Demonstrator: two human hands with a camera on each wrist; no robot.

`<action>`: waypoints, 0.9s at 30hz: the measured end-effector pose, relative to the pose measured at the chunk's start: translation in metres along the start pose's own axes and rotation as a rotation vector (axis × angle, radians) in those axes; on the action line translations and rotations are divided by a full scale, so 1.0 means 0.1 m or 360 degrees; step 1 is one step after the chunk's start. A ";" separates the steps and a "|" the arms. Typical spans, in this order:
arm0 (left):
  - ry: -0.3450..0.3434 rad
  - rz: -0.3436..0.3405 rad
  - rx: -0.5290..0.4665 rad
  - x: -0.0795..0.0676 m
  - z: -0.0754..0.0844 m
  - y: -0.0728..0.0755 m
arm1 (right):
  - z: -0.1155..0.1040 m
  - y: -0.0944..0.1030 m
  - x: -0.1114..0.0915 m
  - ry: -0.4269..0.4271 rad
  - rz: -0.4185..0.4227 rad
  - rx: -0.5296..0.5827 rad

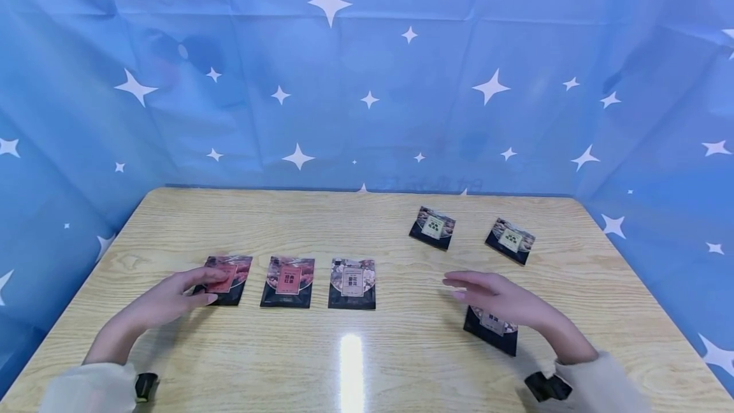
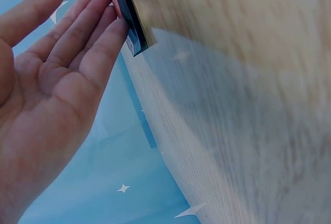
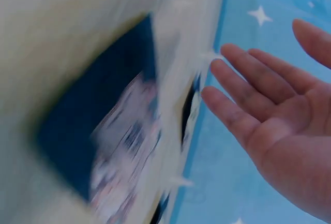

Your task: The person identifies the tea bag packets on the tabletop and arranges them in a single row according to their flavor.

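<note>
Head view: L hand (image 1: 169, 298) at far-left red-label pkt (image 1: 236, 284), fingertips touching it, thumb spread wide of fingers; not gripped. Pkt appears flat on desk (image 1: 252, 355), L end of row w/ 2nd red-label pkt (image 1: 287, 282) & lilac-label pkt (image 1: 352, 283).

R hand (image 1: 507, 301): empty, fingers extended, apart from askew lilac pkt (image 1: 490, 334) below it, partly hiding it. 2 green-label pkts (image 1: 432, 227) farther back, R side.

Technique (my judgement): step looks like adjusting L pkt. Press lightly w/ flat fingertips, slide rather than lift; use neighbour's lower edge as ref. Keep thumb off label. Thin pkt prob. hard to pinch flat; go for an edge.
</note>
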State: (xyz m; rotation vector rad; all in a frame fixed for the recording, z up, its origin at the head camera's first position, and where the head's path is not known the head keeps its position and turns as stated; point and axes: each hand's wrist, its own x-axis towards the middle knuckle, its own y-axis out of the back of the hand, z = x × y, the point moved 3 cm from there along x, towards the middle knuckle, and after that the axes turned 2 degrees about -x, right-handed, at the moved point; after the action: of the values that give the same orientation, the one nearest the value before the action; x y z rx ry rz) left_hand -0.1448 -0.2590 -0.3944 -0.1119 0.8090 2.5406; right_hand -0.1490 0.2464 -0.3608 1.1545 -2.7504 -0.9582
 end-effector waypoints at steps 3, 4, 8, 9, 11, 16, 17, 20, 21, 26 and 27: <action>0.0011 -0.0006 -0.0006 -0.01 0.00 0.00 | 0.08 0.02 -0.15 0.0007 0.0024 0.0096; 0.0011 -0.0008 -0.0010 -0.01 0.00 0.00 | 0.11 0.02 -0.20 0.0000 0.0039 0.0115; 0.0000 -0.0008 -0.0018 -0.01 -0.01 0.00 | 0.19 0.04 -0.36 -0.0045 0.0138 0.0132; -0.0002 -0.0011 -0.0020 -0.01 -0.01 0.00 | 0.21 0.05 -0.40 -0.0059 0.0169 0.0119; -0.0003 -0.0017 -0.0023 -0.01 -0.01 0.00 | 0.23 0.06 -0.46 -0.0071 0.0226 0.0097; -0.0009 -0.0020 -0.0020 0.00 0.00 0.01 | 0.31 0.04 -0.57 -0.0114 0.0281 0.0094; -0.0012 -0.0019 -0.0018 0.00 0.00 0.01 | 0.32 0.03 -0.58 -0.0125 0.0279 0.0099; -0.0019 -0.0016 -0.0011 0.00 0.00 0.01 | 0.34 0.00 -0.60 -0.0169 0.0272 0.0148; -0.0021 -0.0016 -0.0009 0.00 0.00 0.01 | 0.35 -0.01 -0.61 -0.0178 0.0272 0.0154; -0.0014 -0.0019 -0.0010 -0.01 -0.01 0.01 | 0.38 -0.06 -0.60 -0.0203 0.0272 0.0163; -0.0014 -0.0021 -0.0011 -0.01 -0.01 0.00 | 0.38 -0.06 -0.60 -0.0204 0.0270 0.0153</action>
State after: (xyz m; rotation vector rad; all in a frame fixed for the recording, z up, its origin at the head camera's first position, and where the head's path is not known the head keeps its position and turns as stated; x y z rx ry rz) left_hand -0.1444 -0.2599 -0.3944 -0.1082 0.7937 2.5301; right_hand -0.1105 0.3019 -0.3820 0.8802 -2.9673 -0.9207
